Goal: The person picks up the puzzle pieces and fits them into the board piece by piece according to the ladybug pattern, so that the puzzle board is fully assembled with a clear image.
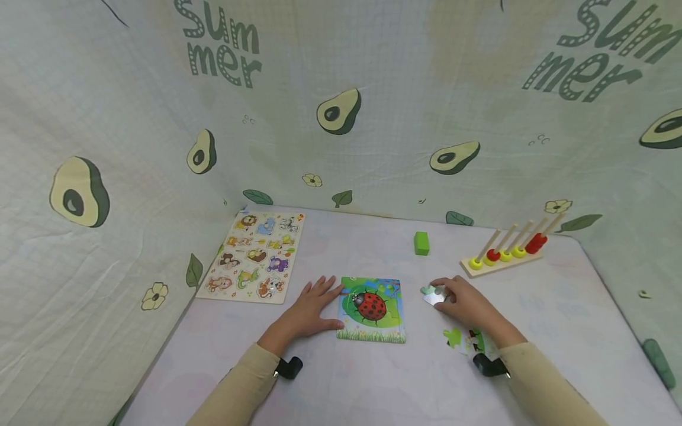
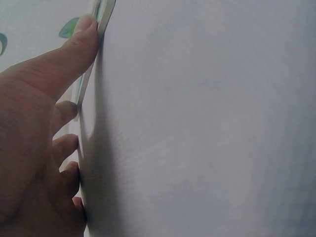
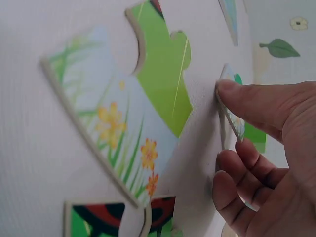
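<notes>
A square ladybug puzzle board (image 1: 371,331) lies flat before the person. Beside its left edge rests the left hand (image 1: 309,312), fingers spread and thumb touching the board; the left wrist view shows the thumb (image 2: 81,47) against the board's side. To the right, the right hand (image 1: 467,303) pinches a jigsaw piece (image 1: 433,297) between thumb and fingers, tilted at the tabletop. Under that wrist lie loose jigsaw pieces, one green piece (image 1: 453,337) among them. A piece with grass and yellow flowers (image 3: 118,113) looms close in the right wrist view.
A green block (image 1: 421,243) stands behind the right hand. At the back right is a wooden peg stand (image 1: 482,270) with red and yellow beads. An animal peg puzzle (image 1: 282,260) lies at the left. Printed cloth walls (image 1: 394,177) border the table.
</notes>
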A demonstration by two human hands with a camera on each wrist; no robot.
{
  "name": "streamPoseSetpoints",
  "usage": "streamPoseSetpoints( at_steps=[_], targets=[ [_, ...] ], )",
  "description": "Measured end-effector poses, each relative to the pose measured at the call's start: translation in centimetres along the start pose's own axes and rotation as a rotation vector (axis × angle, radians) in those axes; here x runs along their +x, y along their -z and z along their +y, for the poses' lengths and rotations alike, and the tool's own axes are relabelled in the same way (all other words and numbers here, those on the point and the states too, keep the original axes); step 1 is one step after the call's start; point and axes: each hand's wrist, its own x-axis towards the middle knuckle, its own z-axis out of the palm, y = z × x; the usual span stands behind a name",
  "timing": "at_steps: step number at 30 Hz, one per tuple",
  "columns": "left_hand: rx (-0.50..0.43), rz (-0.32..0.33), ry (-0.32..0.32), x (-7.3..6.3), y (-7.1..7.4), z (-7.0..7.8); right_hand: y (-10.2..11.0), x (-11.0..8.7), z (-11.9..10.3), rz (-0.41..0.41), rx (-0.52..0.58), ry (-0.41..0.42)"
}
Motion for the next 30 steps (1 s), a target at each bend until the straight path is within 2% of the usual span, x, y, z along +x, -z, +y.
streamPoseSetpoints(
  at_steps=[10,18,30],
  targets=[
    [0.001,0.002,-0.002,0.1,-0.1,-0.1,-0.3,-0.2,-0.6,0.031,-0.033,0.03],
    [-0.001,-0.024,-0.009,0.1,0.1,-0.2,0.1,-0.6,-0.9,0.039,-0.087,0.057],
    [-0.054,-0.055,-0.027,0.0,0.7,-0.4,1.0,-0.7,-0.6,0.001,-0.007,-0.01]
  ],
)
